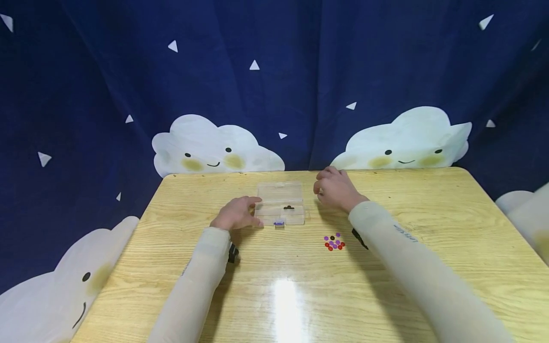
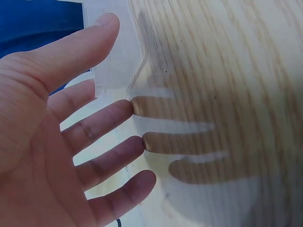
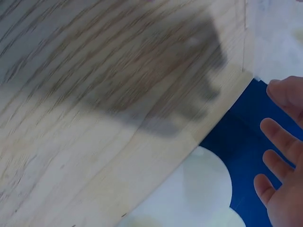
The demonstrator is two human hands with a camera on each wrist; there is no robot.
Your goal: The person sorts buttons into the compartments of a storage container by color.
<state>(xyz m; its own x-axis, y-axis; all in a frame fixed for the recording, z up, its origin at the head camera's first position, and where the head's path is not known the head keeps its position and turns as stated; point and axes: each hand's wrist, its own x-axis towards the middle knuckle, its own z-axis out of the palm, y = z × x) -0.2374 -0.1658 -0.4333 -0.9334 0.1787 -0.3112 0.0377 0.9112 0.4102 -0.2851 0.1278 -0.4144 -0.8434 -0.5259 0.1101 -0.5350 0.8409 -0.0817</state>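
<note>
A clear plastic box [image 1: 268, 213] stands on the table with its lid [image 1: 279, 192] folded back. Several small black discs [image 1: 289, 207] lie in its front half, and a blue latch [image 1: 279, 223] is on the near side. At the box's left end is my left hand [image 1: 235, 214], thumb and fingers spread around the corner; in the left wrist view its fingertips [image 2: 124, 108] reach down by the tabletop. My right hand [image 1: 335, 189] hovers right of the box, fingers loosely bent, with nothing visible in them. Whether the left hand touches the box I cannot tell.
Right of the box's near side lie several purple discs [image 1: 335, 246], several red discs [image 1: 330, 248] and one black disc [image 1: 332, 237], below the right forearm. The wooden table [image 1: 180, 286] ends at a dark blue curtain [image 1: 283, 95] with clouds.
</note>
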